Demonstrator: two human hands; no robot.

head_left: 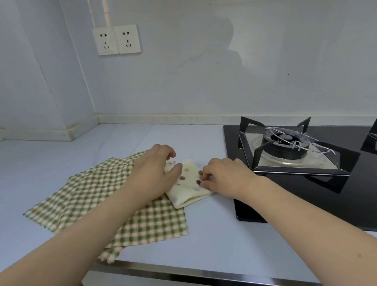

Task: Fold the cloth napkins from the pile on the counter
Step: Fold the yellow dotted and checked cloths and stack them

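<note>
The right hand [223, 178] pinches the dotted napkin [189, 185]; the left hand [156, 174] presses it, fingers relaxed, atop the checked pile [112, 204]. Letting go unevenly could spring the fold open.

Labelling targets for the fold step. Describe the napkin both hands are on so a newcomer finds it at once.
Start at the black stove on the right of the counter; just left of its near corner lies the dotted napkin, with the left hand and right hand on it. It is cream with coloured dots and folded small, unlike the green checked napkins spread flat beside and under it.
</note>
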